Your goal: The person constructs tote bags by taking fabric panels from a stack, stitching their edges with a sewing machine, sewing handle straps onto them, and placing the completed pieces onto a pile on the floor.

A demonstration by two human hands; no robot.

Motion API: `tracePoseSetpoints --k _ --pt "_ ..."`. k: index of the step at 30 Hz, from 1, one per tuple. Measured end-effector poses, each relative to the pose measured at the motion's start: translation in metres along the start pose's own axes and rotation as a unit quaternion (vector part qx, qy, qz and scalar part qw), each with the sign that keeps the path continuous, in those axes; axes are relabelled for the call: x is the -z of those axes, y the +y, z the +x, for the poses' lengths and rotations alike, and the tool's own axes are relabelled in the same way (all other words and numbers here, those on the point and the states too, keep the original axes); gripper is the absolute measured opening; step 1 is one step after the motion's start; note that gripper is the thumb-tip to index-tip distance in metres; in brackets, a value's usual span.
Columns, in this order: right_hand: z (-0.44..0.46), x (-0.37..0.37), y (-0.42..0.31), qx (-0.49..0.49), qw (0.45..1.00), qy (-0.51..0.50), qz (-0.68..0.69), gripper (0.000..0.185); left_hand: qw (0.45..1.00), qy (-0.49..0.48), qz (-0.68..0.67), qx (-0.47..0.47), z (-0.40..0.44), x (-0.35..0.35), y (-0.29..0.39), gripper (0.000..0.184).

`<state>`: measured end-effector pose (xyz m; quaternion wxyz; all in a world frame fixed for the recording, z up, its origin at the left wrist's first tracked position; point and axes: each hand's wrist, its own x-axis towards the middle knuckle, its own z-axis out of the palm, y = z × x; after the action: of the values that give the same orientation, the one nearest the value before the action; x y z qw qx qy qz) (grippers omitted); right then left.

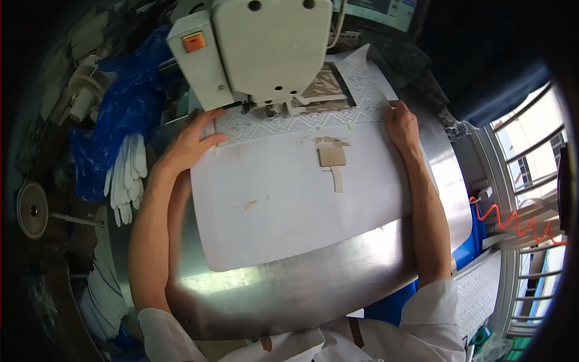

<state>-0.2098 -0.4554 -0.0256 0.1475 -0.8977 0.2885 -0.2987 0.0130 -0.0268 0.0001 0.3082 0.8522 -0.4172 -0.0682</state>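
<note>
A large white sheet [271, 205] lies on the metal table, with a strip of grey-white patterned fabric [271, 125] along its far part. Beneath the head of a sewing machine [271, 51], a camouflage cloth piece [324, 87] shows inside a dark-edged opening. At the sheet's far left corner rests my left hand [196, 139], thumb apart from the stretched fingers; some fingertips are hidden beside the machine. My right hand [402, 125] has its fingers curled at the right edge, gripping the sheet. A small tan square [332, 157] and a pale strip [338, 180] sit on the sheet.
The shiny metal table [289, 295] curves around the sheet. White gloves [128, 175] and a blue plastic bag [129, 90] are at the left, near a small fan [87, 87]. A monitor [383, 12] stands behind the machine. At the right hangs an orange coiled hose [512, 223] by a barred window.
</note>
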Motion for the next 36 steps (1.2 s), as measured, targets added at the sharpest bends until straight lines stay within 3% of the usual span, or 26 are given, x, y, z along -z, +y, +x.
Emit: tracePoseSetpoints --k 5,9,23,29,31,36 --pt "0.000 0.003 -0.003 -0.017 1.000 -0.008 0.002 0.033 0.998 0.002 -0.058 -0.014 0.001 -0.002 0.001 0.062" --pt "-0.001 0.002 -0.004 -0.013 1.000 -0.013 0.007 0.033 1.000 -0.006 -0.011 -0.028 0.004 -0.002 -0.008 0.061" --pt "0.000 0.000 -0.003 0.006 1.000 0.003 0.002 0.030 0.998 -0.005 -0.044 -0.036 0.006 -0.003 -0.006 0.062" --pt "0.004 -0.012 0.007 0.013 0.998 0.061 0.001 0.022 0.997 0.027 -0.059 -0.046 0.000 -0.003 -0.009 0.067" --pt "0.005 -0.011 0.011 -0.007 0.997 0.067 -0.027 0.023 0.991 0.089 -0.065 -0.070 -0.005 -0.006 -0.004 0.064" --pt "0.005 -0.007 0.017 -0.019 0.996 0.084 -0.028 0.022 0.979 0.143 0.139 -0.043 -0.044 -0.006 0.020 0.053"
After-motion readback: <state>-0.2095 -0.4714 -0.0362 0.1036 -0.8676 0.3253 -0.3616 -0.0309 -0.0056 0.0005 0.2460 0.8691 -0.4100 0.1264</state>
